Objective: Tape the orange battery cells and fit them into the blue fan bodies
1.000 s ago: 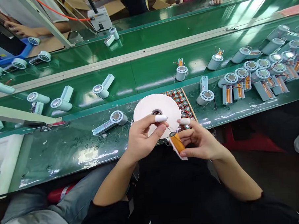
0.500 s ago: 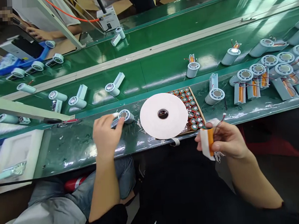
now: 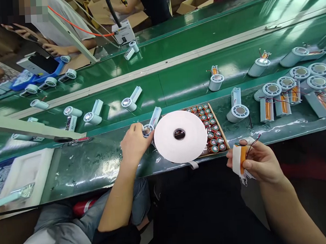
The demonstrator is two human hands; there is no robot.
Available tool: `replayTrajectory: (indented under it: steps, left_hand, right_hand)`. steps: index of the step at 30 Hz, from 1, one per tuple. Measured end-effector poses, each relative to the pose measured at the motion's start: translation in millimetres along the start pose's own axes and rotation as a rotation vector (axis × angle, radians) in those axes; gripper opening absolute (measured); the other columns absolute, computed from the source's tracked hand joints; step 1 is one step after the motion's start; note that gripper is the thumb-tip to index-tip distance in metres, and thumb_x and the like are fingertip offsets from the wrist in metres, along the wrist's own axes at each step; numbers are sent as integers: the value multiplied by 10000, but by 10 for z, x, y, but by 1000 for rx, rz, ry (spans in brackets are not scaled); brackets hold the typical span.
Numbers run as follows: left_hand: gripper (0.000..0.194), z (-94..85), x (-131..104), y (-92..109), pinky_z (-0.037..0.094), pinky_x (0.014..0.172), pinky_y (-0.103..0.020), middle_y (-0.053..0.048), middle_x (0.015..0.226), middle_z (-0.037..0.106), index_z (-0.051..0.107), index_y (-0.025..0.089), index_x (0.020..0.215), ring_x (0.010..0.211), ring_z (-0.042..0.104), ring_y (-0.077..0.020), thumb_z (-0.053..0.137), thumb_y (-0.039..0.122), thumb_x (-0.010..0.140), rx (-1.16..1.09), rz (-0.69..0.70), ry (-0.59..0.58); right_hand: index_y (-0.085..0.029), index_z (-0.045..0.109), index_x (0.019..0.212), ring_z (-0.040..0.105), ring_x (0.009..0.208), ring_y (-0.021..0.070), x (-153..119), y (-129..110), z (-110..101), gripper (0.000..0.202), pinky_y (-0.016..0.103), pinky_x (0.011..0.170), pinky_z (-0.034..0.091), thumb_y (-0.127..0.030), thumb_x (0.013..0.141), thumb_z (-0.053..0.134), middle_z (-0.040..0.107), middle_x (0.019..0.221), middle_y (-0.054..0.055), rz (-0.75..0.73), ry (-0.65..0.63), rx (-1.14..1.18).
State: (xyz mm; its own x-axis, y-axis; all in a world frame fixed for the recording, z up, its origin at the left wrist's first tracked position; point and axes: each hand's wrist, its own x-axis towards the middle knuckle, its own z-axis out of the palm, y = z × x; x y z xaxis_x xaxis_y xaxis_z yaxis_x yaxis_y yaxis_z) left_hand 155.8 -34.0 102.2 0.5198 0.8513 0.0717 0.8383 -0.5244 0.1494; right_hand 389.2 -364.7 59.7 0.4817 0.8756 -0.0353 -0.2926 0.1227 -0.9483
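A second earlier both your hands had been at the orange battery pack in front of the white roll; now they had parted, and each had its own piece. Your left hand had gone to the light-blue housing and closed its thumb and fingers around the round end. The housing's channelled handle, which had pointed toward the lower left, now pointed up and away, just beside the roll. Your right hand had drawn off to the right and was clamped on the pack, holding it beyond the near edge of the surface, its white strip facing left and a thin lead running out at the top. So, as I judged it, your work had passed from the pack alone to two pieces, well apart, with the roll between them.

The shallow box lay partly under the roll; in the part that showed, orange-wrapped cells stood upright in close rows. To your left, a light-blue part overlapped the white tray; I could not tell whether it rested inside. Across the line, a blue tray carried a black-and-white box.
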Motion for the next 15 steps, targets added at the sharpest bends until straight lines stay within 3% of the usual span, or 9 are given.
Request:
replayTrajectory:
  steps: [5, 10, 12, 15]
  left_hand:
    - [391, 0, 82, 63, 478, 711, -365, -75, 1356, 656, 546, 302, 1358, 1029, 695, -308, 520, 478, 1009, 47, 178, -134]
    - [277, -110, 243, 197, 507, 689, -364, -100, 1213, 686, 657, 234, 1181, 950, 687, -292, 456, 194, 994, 308, 338, -218]
    - [278, -100, 508, 280, 531, 721, -366, -132, 1244, 665, 678, 188, 1144, 1087, 637, -311, 456, 157, 980, 312, 456, -167]
    - [323, 18, 1146, 481, 540, 929, -412, -175, 1339, 617, 697, 116, 1164, 1275, 514, -330, 471, 87, 934, 269, 688, -35]
  right_hand:
    - [-350, 716, 1200, 797, 753, 339, 28, 37, -66, 443, 509, 642, 690, -269, 802, 894, 815, 1012, 94, -13, 27, 32]
    - [-340, 740, 1170, 794, 766, 335, 26, -19, 24, 442, 510, 683, 688, -289, 771, 922, 810, 1012, 97, 33, 130, 56]
    - [-336, 741, 1168, 793, 765, 321, 53, -67, 66, 457, 486, 691, 685, -315, 757, 940, 809, 1012, 92, 58, 157, 80]
    - [-353, 737, 1173, 794, 767, 301, 158, -162, 107, 473, 417, 630, 674, -316, 753, 950, 813, 1011, 76, 60, 122, 90]
